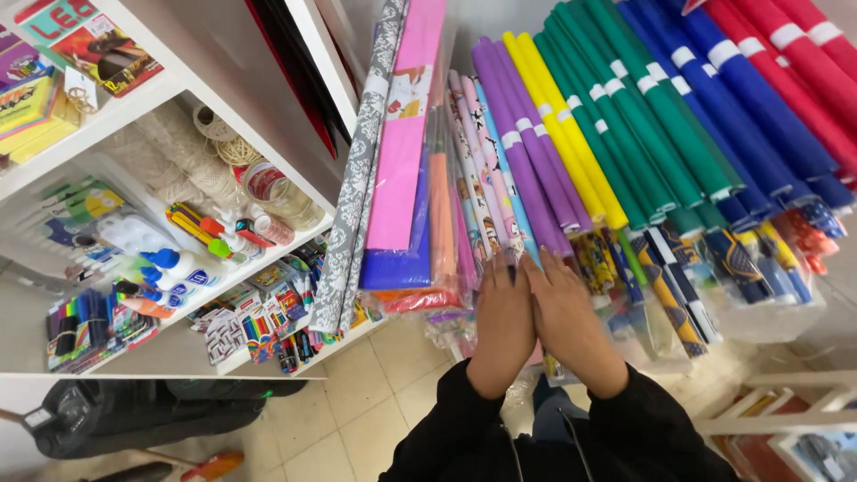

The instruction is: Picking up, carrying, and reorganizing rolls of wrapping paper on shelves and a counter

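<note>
Head view, looking down at a rack of upright paper rolls. Purple rolls point(527, 152) with white band labels near mid-length, just beside yellow rolls point(562, 134); then green rolls point(643, 116), blue rolls point(723, 98) and red rolls point(803, 62) fanning off to the right, each banded in white. Left of the purple, thin patterned rolls point(486, 187) in clear wrap, an orange roll point(441, 214), a flat pink sheet pack point(406, 134) with a small pale label near its top, and a grey damask roll point(357, 170) leaning against the white shelf unit point(268, 116). On the shelves: twine balls point(192, 152), glue bottles point(183, 268) with blue caps, marker packs point(89, 326), colourful boxes on the top level.

Left hand point(504, 321) flat, back up, fingers together and stretched, fingertips touching the lower ends of the patterned and purple rolls. Right hand point(567, 317) pressed alongside, touching the left, likewise flat and extended toward the purple roll ends. Neither closed around anything. Black sleeves at both wrists, forearms angled in from below. Beige tiled floor point(357, 402) underneath.
</note>
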